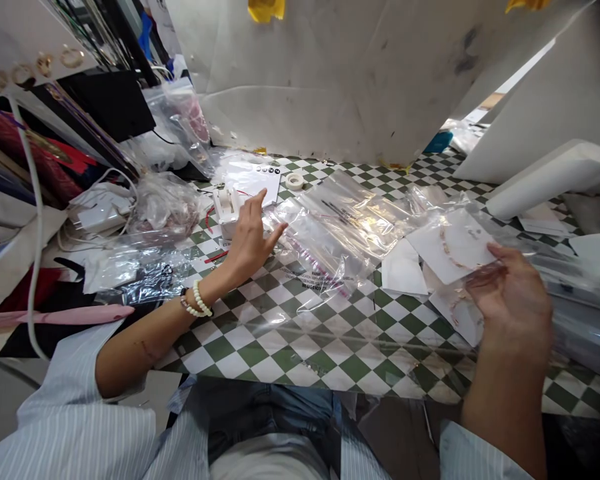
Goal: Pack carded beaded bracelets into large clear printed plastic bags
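1. Right hand (510, 300) raised above the checkered table (300, 360), fingers curled around a clear plastic bag (485, 270) holding a white card (473, 240) with a thin rose-gold chain (447, 250); glare partly hides the grip.
2. Left hand (253, 243) open, fingers spread, just over a flattened zip bag (325, 233); whether the fingertips touch it cannot be told.
3. White tape dispenser (227, 210) just beyond the left hand, with a tape roll (295, 181) farther right.
4. Second white card (455, 317) partly hidden beneath the right hand; glare makes the zip bag's printed text (313, 280) hard to read.
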`<state>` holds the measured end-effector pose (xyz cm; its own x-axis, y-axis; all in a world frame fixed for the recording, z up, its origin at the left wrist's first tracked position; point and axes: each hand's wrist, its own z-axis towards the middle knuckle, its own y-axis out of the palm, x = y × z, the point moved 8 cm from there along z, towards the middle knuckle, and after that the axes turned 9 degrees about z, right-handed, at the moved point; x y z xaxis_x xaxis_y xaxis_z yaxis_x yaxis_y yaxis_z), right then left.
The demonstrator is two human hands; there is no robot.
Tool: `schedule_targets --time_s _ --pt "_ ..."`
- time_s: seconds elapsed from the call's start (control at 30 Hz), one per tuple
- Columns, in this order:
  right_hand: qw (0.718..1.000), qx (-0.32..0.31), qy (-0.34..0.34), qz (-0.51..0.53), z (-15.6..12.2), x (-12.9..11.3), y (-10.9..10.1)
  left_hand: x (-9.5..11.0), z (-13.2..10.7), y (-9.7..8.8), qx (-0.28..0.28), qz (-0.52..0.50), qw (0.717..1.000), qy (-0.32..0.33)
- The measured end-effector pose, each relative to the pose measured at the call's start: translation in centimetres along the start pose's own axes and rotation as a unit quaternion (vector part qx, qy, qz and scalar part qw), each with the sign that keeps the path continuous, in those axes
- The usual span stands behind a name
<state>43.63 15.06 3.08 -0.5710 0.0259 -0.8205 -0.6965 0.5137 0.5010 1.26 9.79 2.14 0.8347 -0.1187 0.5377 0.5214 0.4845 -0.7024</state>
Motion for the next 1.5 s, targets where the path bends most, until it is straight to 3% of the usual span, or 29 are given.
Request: schedule_targets --time_s 0.17,0.27,0.33,0.43,0.57,0.7,1.03,1.5 --pt "0.999 -0.032 0.015 -0.024 -0.6 0.3 0.7 1.0 0.2 1.6 -0.072 0.019 0.994 0.081" --pt "0.999 -0.04 0.019 -0.029 -0.7 0.4 0.8 2.2 0.2 1.8 -0.107 0.037 0.982 0.152" --pt "0.999 -0.042 0.017 -0.026 -0.7 0.4 0.8 2.8 0.1 1.6 -0.13 0.023 0.978 0.163" --pt "0.999 -0.04 0.012 -0.021 -0.5 0.2 0.6 3.2 0.1 1.3 -0.172 -0.082 0.975 0.109" --pt "0.999 -0.031 0.006 -0.018 0.0 0.1 0.1 3.1 -0.4 1.6 -0.238 -0.254 0.937 -0.02" --pt "0.999 -0.043 0.001 -0.011 0.7 0.1 -0.1 2.5 -0.5 1.7 -0.23 -0.296 0.924 -0.078" --pt "1.0 -0.009 0.01 -0.013 -0.1 0.1 0.0 2.6 -0.5 1.6 -0.236 -0.283 0.929 -0.037" --pt "1.0 0.006 0.01 -0.014 -0.7 0.1 0.3 2.8 -0.8 1.9 -0.242 -0.289 0.926 -0.036"
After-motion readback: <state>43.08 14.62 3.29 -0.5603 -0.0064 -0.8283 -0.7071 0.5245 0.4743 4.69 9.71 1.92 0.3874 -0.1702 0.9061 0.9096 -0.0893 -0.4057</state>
